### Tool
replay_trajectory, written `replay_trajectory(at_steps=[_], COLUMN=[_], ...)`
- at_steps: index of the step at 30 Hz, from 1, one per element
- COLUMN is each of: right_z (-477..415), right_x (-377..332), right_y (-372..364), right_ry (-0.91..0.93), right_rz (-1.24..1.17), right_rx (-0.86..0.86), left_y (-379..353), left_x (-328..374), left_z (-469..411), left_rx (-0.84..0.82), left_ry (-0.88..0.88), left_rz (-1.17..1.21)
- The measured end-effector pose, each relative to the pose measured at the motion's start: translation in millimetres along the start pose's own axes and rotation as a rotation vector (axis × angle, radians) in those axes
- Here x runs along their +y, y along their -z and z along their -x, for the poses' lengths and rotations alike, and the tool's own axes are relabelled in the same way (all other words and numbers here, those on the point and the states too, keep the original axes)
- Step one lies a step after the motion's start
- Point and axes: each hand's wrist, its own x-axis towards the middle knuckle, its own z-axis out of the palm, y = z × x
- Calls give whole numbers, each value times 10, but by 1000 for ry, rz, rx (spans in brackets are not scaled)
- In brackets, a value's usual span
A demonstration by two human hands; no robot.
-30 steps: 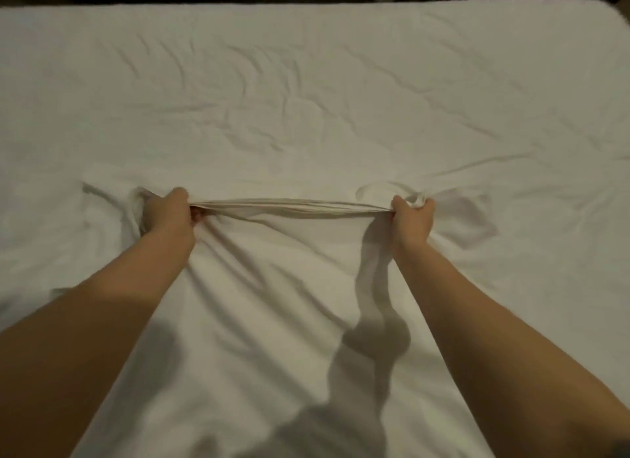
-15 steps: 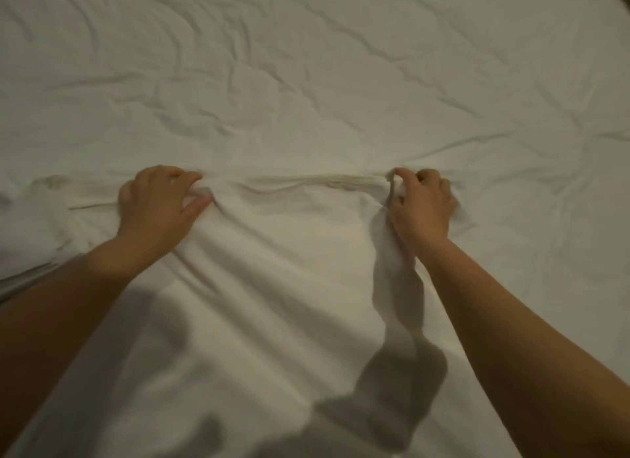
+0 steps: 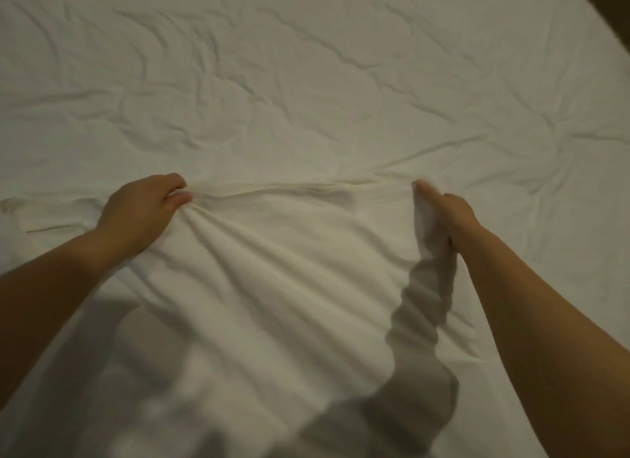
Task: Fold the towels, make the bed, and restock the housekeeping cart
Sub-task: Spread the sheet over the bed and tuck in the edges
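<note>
Both hands are closed on the sheet (image 3: pixel 272 270). Left hand (image 3: pixel 143 212) is knuckles-up, fingers and thumb pinching the far edge (image 3: pixel 300 189). Right hand (image 3: pixel 450 215) is wrapped round a thick bunch of cloth, one finger lying out along the top. Hands are well apart with the edge running between them, slack in the middle (it wavers, not a straight line). Sheet lies across the near part of the bed (image 3: pixel 306 82), fanning in ridges from the left pinch back toward the person. A loose flap (image 3: pixel 44 212) trails out past the left hand.

Step, my read: spreading or squaring this layer as part of making the bed.

Risks from here:
- Grips don't match. Right holds a wad and left a thin pinch, so any pull loads unevenly and the edge lands skewed.
- Wad on the right gets laid flat as-is and traps a fold.
- Layer underneath is heavily creased. Dragging over it could shift it more, and the creases will show through.
- Thin left pinch could slip under a hard tug.
- Flap on the left sits outside both grips, so it won't follow.
</note>
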Motion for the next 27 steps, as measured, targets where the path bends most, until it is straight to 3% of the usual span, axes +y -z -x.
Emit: replay_trajectory(at_steps=[2,5,10,14,17,20,22,27], right_z=[-124,-106,-6,-21,3,8,-80,-366], right_x=[93,147,207,181,151,123,104,105], right_y=[62,105,-17,-90,-112,-120,-139,-238], right_ry=[-16,78,326,292,297,379,367,238], right_rz=[-156,-257,-98,149,23,-158,-205,164], right_rx=[-61,-10,253,257,307,455,441,297], left_y=[-70,-148,-225,-224,-193,-184,-219,-359], left_x=[-5,-9,4,-34,-36,0,-1,-18], left_z=[-38,-55,-47,-111,-123,-51,-34,-118], left_rx=[-26,-43,-28,-123,-148,-32,28,32], left_ry=[41,83,115,152,151,162,178,179], left_rz=[12,1,-30,12,33,77,99,0])
